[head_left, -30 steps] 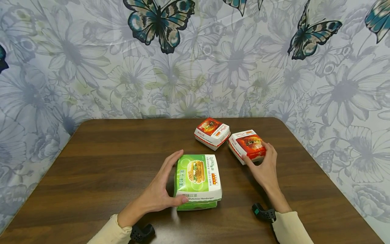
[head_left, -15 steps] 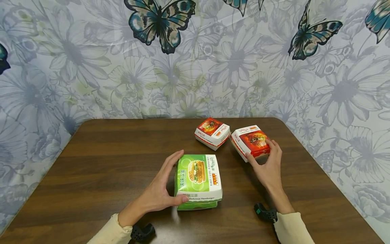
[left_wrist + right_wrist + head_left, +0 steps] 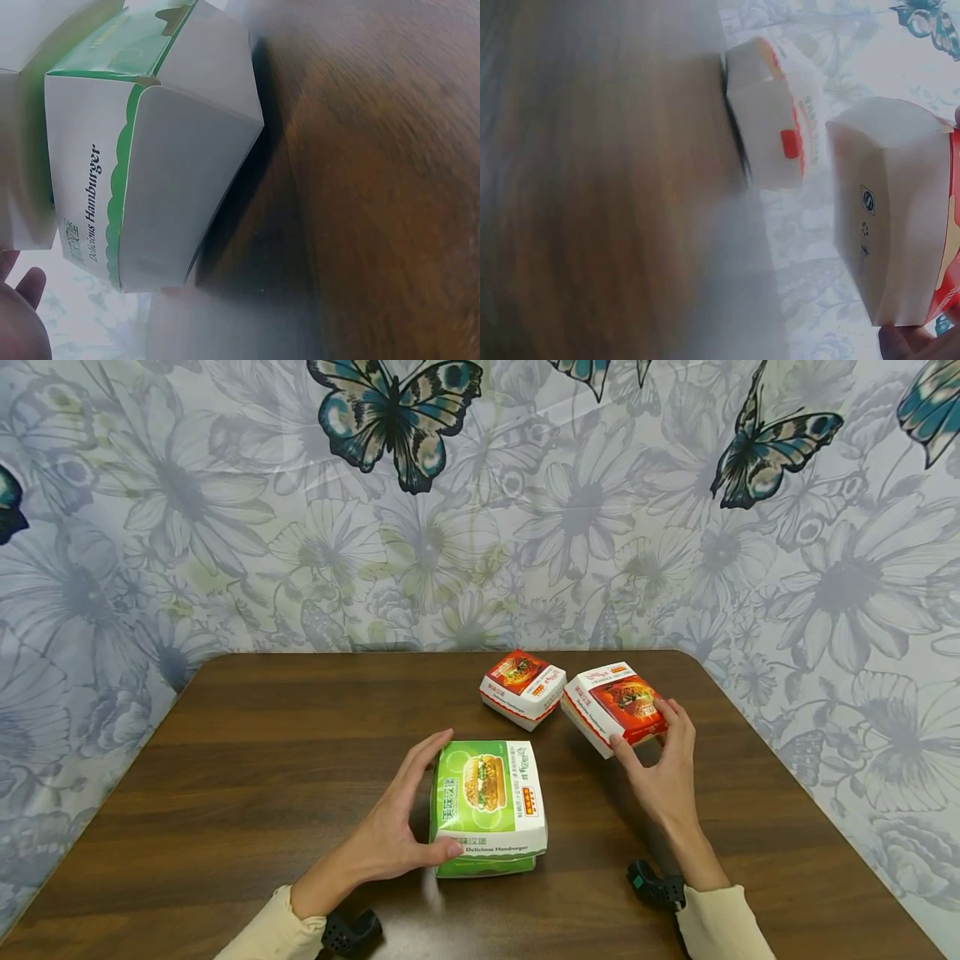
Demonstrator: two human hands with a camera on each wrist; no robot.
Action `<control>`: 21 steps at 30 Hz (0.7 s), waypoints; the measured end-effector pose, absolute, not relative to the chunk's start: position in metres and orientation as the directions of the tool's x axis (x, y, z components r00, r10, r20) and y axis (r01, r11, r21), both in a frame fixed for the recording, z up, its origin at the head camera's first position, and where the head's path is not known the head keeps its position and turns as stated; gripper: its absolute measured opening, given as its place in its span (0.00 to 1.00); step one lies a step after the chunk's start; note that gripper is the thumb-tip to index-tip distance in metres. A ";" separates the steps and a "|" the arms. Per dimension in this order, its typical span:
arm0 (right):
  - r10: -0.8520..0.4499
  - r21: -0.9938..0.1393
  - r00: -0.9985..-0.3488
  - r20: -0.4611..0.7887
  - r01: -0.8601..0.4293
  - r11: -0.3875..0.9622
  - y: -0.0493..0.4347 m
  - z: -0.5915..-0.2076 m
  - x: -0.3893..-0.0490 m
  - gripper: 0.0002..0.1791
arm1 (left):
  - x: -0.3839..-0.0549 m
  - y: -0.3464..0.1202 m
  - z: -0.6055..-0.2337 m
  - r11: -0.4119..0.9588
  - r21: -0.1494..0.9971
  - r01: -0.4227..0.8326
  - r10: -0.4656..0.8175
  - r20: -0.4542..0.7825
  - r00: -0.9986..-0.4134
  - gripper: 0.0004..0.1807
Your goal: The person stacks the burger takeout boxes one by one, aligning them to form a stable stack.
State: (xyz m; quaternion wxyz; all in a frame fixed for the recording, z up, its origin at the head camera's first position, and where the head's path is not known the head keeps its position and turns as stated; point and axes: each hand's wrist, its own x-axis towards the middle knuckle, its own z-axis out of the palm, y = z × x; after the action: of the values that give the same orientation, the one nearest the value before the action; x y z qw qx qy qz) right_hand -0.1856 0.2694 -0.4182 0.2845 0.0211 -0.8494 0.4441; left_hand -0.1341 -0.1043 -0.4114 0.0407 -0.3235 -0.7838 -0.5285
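Two green-and-white hamburger boxes are stacked near the middle of the table. My left hand [image 3: 390, 827] holds the upper green box [image 3: 480, 789] at its left side, thumb on the near face and fingers at the far left corner. In the left wrist view the lower green box [image 3: 157, 180] stands on the table beneath the upper one. My right hand [image 3: 663, 777] grips a red-and-white hamburger box [image 3: 618, 702] between thumb and fingers. In the right wrist view this red box [image 3: 892, 217] is raised off the table and tilted.
Another red-and-white hamburger box [image 3: 522, 685] stands on the wooden table [image 3: 285, 760] near its far edge, just left of the held red one. Behind the table hangs a cloth [image 3: 570, 543] printed with flowers and butterflies.
My right hand has lifted the red box, carrying it slightly away from me and to the right. The left hand and the green stack have stayed put.
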 end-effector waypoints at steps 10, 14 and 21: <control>0.194 -0.760 -0.841 0.505 -0.327 0.562 0.266 -0.412 -0.181 0.43 | -0.136 -0.104 -0.413 0.233 0.799 0.555 0.470 0.407 -0.783 0.62; 0.175 -0.772 -0.846 0.504 -0.349 0.532 0.264 -0.408 -0.178 0.43 | -0.136 -0.104 -0.415 0.231 0.793 0.563 0.470 0.416 -0.779 0.62; 0.141 -0.779 -0.840 0.525 -0.407 0.477 0.260 -0.404 -0.175 0.42 | -0.136 -0.105 -0.415 0.237 0.794 0.559 0.464 0.413 -0.784 0.62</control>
State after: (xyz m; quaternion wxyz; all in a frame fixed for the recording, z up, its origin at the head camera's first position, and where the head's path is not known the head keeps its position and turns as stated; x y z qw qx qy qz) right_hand -0.1747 0.2600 -0.4039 0.2712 0.0816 -0.8154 0.5049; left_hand -0.1358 -0.1046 -0.4147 0.0454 -0.3257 -0.7852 -0.5246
